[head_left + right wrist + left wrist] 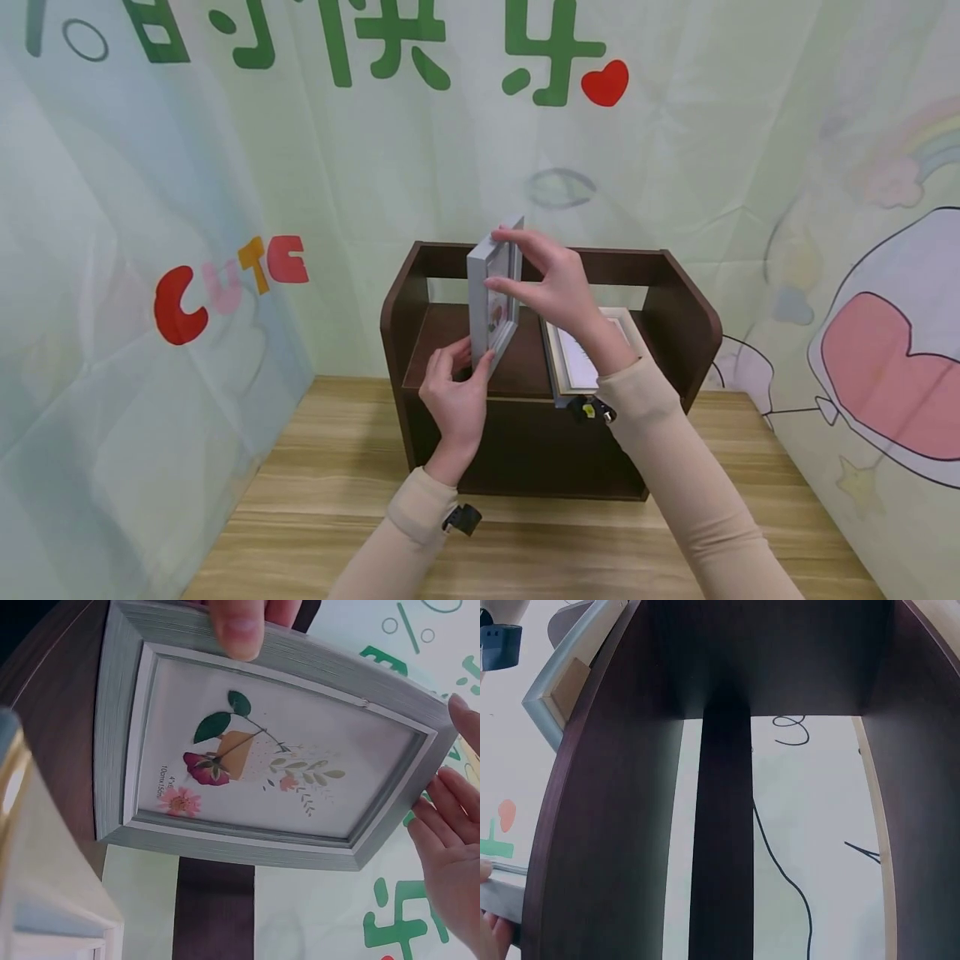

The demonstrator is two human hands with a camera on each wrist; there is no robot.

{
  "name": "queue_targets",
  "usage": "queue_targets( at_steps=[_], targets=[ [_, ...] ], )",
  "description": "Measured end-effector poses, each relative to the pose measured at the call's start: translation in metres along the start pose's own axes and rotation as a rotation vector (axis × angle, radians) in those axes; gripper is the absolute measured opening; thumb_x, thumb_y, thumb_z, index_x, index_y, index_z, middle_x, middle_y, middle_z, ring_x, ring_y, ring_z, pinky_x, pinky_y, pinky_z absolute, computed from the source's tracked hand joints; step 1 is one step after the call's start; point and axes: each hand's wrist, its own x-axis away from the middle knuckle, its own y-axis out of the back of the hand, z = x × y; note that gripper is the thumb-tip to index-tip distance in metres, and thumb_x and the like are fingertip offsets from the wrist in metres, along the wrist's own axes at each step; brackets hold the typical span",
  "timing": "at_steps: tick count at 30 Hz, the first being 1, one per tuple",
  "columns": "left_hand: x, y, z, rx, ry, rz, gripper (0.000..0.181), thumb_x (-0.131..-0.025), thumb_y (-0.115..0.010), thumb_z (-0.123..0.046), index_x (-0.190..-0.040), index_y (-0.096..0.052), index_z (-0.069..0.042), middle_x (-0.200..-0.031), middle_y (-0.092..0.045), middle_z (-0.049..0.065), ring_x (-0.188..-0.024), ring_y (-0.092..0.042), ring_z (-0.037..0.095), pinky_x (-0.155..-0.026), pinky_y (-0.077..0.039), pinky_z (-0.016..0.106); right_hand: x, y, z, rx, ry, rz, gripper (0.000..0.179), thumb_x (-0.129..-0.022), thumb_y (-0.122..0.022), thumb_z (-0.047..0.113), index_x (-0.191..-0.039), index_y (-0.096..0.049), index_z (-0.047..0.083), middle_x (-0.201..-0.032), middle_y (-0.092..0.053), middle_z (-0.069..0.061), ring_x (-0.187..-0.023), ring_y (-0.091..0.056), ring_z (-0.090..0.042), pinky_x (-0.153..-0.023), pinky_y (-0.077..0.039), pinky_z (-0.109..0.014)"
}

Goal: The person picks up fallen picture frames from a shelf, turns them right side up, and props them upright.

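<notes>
A grey picture frame (480, 292) with pressed flowers under its front (240, 742) stands upright, nearly edge-on, above the upper shelf of a dark brown rack (450, 321). My left hand (457, 400) holds the lower near side, its thumb (238, 634) lying over the border. At the upper corner my right hand (551, 279) grips the frame with thumb and fingers. Only the fingers of the left hand (491, 930) show in the left wrist view. Whether the frame's bottom touches the shelf, I cannot tell.
Flat on the shelf's right side lie stacked frames (573, 367), their front edge overhanging the shelf (570, 682). The rack's raised side panels (686, 333) flank the shelf. It stands on a wood-grain table (330, 467) before a printed cloth backdrop (360, 167).
</notes>
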Motion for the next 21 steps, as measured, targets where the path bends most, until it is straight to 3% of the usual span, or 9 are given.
queue_targets(
  at_steps=[5, 9, 15, 21],
  targets=[
    [-0.001, 0.002, 0.001, 0.044, -0.002, 0.061, 0.029, -0.073, -0.082, -0.016, -0.097, -0.071, -0.005, -0.087, -0.066, 0.008, -0.078, -0.066, 0.016, -0.070, -0.057, 0.027, -0.001, -0.001, 0.001, 0.109, 0.068, -0.034, 0.047, -0.074, -0.079, 0.004, -0.117, -0.061, -0.006, -0.122, -0.062, -0.021, -0.121, -0.055, -0.032, -0.104, -0.043, -0.037],
    [-0.001, 0.007, 0.003, 0.088, -0.005, 0.135, 0.031, -0.072, -0.081, -0.008, -0.100, -0.070, -0.003, -0.087, -0.065, 0.011, -0.077, -0.065, 0.020, -0.070, -0.058, 0.031, -0.001, 0.000, 0.000, 0.130, 0.092, -0.040, 0.046, -0.073, -0.080, 0.005, -0.115, -0.063, -0.005, -0.121, -0.063, -0.021, -0.119, -0.056, -0.032, -0.103, -0.044, -0.040],
    [-0.005, 0.015, 0.003, 0.133, 0.002, 0.254, 0.033, -0.071, -0.079, 0.002, -0.102, -0.069, 0.004, -0.087, -0.066, 0.019, -0.078, -0.062, 0.030, -0.070, -0.057, 0.040, 0.000, 0.005, -0.003, 0.050, 0.071, -0.009, 0.045, -0.074, -0.078, 0.002, -0.115, -0.062, -0.006, -0.123, -0.061, -0.022, -0.122, -0.054, -0.031, -0.105, -0.043, -0.033],
    [-0.008, 0.021, 0.004, 0.130, 0.010, 0.364, 0.035, -0.074, -0.080, -0.008, -0.107, -0.071, -0.005, -0.092, -0.069, 0.012, -0.084, -0.060, 0.023, -0.074, -0.055, 0.028, -0.001, 0.010, -0.008, -0.027, 0.054, 0.044, 0.044, -0.076, -0.076, -0.001, -0.117, -0.061, -0.007, -0.125, -0.059, -0.022, -0.125, -0.052, -0.030, -0.107, -0.040, -0.030]
  ],
)
